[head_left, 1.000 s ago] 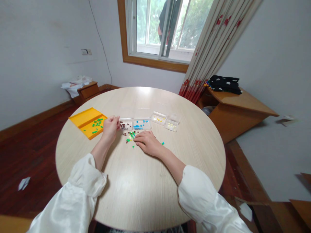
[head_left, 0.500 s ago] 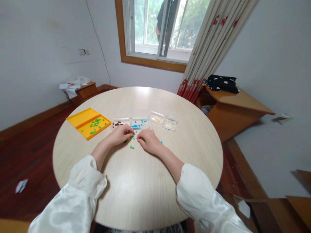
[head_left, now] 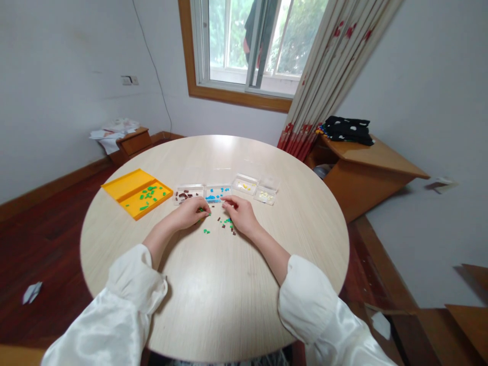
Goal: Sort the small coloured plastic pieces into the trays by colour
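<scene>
My left hand (head_left: 190,212) is closed in a pinch low over the table, with bits of green at its fingertips. They look like small green building bricks, mostly hidden by the fingers. My right hand (head_left: 242,215) hovers just in front of the clear box of blue bricks (head_left: 214,197), thumb and forefinger apart, nothing visible between them. Under and beside its palm lies a scatter of tiny green, blue and brown bricks (head_left: 227,221). A few loose green bricks (head_left: 206,231) rest on the table between the forearms.
An open yellow case (head_left: 127,184) with green bricks stands at the left. Clear boxes hold brown bricks (head_left: 184,194), yellow bricks (head_left: 246,186) and pale bricks (head_left: 266,195) along the back. All stand on a round wooden table (head_left: 213,300). A wooden cabinet (head_left: 375,178) is at the right.
My right hand has moved slightly right and forward toward the blue bricks, and its fingers have spread. Small bricks it covered now show. My left hand stays pinched in nearly the same place.
</scene>
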Demonstrator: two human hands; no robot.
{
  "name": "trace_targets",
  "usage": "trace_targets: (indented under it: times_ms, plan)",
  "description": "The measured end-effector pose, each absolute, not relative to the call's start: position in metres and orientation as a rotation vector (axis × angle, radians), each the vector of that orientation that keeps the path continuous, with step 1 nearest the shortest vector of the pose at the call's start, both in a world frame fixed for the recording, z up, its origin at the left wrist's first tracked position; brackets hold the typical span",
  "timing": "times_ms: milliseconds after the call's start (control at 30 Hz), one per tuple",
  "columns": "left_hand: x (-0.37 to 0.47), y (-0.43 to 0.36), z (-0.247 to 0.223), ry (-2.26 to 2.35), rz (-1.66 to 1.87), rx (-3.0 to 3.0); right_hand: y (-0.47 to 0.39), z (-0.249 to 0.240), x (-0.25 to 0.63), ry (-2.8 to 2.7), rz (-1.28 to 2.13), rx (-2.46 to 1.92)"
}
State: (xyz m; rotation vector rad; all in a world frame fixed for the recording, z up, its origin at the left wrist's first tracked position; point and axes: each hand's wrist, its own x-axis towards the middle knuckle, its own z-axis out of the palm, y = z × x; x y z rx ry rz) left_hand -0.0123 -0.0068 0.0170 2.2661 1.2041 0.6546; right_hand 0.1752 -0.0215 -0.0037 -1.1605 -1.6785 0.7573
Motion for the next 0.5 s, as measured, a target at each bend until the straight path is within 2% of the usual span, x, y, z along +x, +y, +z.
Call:
trace_targets:
  times_ms: [200,500]
  plan:
    - [-0.0092,-0.0092,0.0184,1.292,0.732,2.185,-0.0162,-0.0080,0.1750,-1.530,0.928,-1.101]
    - [-0.0105,-0.0029,0.0097,1.306,0.877,2.172,-0.0179,-0.0055,0.1752,-1.490,0.983,-1.094]
